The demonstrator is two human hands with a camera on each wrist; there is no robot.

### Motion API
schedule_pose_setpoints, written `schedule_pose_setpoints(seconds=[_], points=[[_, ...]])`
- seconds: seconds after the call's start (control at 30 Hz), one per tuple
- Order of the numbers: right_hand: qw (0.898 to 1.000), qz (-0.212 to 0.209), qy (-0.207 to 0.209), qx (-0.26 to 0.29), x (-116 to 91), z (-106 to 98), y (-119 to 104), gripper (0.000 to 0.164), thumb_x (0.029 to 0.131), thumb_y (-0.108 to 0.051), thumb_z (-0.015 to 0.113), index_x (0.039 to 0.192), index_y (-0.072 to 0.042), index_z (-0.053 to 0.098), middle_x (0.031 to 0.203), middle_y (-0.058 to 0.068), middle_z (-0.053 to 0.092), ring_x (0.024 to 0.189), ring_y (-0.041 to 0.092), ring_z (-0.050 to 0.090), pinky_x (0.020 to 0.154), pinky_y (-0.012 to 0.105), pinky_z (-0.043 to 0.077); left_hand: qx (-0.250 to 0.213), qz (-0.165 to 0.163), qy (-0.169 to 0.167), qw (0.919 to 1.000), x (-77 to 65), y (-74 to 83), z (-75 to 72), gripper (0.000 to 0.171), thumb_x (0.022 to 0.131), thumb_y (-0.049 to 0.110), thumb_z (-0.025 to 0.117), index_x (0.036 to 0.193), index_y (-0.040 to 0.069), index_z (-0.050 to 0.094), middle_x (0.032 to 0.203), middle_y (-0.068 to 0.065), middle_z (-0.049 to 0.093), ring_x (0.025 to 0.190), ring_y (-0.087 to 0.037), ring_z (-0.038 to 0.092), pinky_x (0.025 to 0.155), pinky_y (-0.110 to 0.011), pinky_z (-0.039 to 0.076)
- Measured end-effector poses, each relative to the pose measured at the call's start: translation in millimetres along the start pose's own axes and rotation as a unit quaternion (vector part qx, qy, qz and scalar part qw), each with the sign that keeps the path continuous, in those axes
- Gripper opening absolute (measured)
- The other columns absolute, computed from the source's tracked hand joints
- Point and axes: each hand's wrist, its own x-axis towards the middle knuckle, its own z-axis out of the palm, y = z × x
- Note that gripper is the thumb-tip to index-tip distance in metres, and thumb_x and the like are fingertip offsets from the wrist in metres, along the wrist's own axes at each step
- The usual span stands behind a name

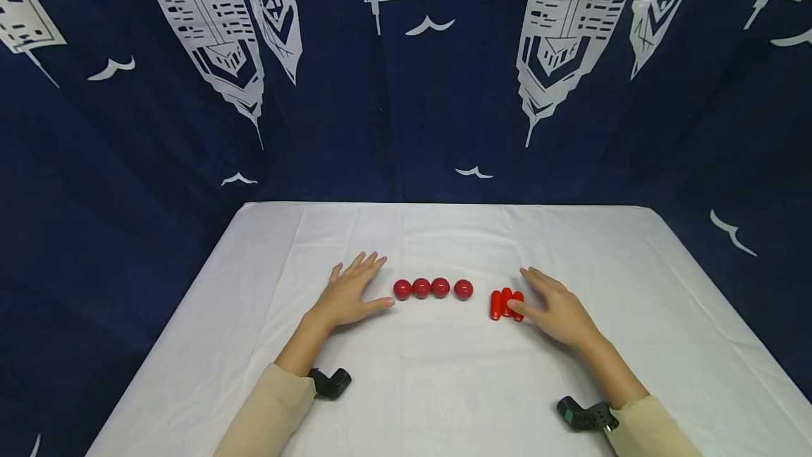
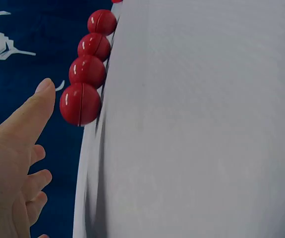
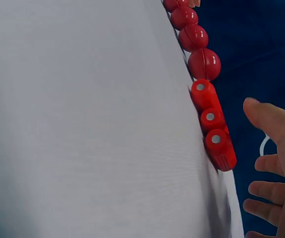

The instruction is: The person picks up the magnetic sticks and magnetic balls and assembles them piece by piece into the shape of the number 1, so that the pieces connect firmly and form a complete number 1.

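Several glossy red balls (image 1: 421, 288) with a thin seam stand in a row mid-table; the rightmost ball (image 1: 464, 290) sits slightly apart. To their right, three short red rods (image 1: 496, 305) lie side by side, with silvery round spots on their ends in the right wrist view. My left hand (image 1: 347, 296) is spread, its thumb beside the leftmost ball (image 2: 81, 104) and holding nothing. My right hand (image 1: 558, 309) has its fingers extended. In the head view its thumb overlaps the rods, while the right wrist view shows it apart from them (image 3: 219, 148).
A white cloth covers the table (image 1: 419, 386). Behind it hangs a dark blue curtain (image 1: 393, 111) printed with white buildings and birds. Black wrist devices sit at the left cuff (image 1: 331, 384) and the right cuff (image 1: 585, 415).
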Motion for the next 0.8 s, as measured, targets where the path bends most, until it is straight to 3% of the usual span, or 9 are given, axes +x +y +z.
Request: schedule_pose_setpoints(seconds=[0.27,0.43,0.63,0.8], points=[[0.999,-0.002,0.021,0.037,-4,11,-1,0.059,0.091,-0.03,0.069,0.134,0.006,0.053,0.135,0.028,0.051,0.127,0.046,0.043,0.105,0.061,0.032,-0.041,0.047,0.005,0.998,10.0,10.6,5.1,0.076,0.089,0.053,0.065,0.149,0.014,0.041,0.15,-0.008,0.042,0.14,-0.028,0.033,0.111,-0.054,0.027],[0.998,-0.007,0.047,0.038,-5,14,-5,0.044,0.091,-0.018,0.067,0.126,0.007,0.06,0.125,0.027,0.058,0.12,0.046,0.05,0.101,0.06,0.036,-0.068,0.037,-0.007,0.997,13.8,19.0,5.9,0.075,0.087,0.046,0.071,0.148,0.012,0.042,0.146,-0.009,0.048,0.135,-0.029,0.042,0.111,-0.047,0.03],[0.996,0.001,0.077,0.034,-4,17,-7,0.034,0.088,-0.014,0.068,0.115,0.007,0.066,0.101,0.016,0.065,0.092,0.032,0.06,0.081,0.048,0.049,-0.084,0.018,-0.016,0.9962,18.0,26.8,8.5,0.068,0.085,0.037,0.075,0.143,0.014,0.049,0.142,-0.008,0.052,0.133,-0.027,0.045,0.11,-0.044,0.033],[0.996,0.016,0.081,0.031,-1,18,-7,0.03,0.087,-0.013,0.068,0.11,0.007,0.068,0.087,0.007,0.062,0.075,0.019,0.054,0.066,0.034,0.045,-0.087,0.033,0.001,0.9957,19.6,29.6,8.9,0.057,0.084,0.029,0.078,0.134,0.01,0.058,0.133,-0.01,0.059,0.126,-0.026,0.052,0.107,-0.042,0.038]])
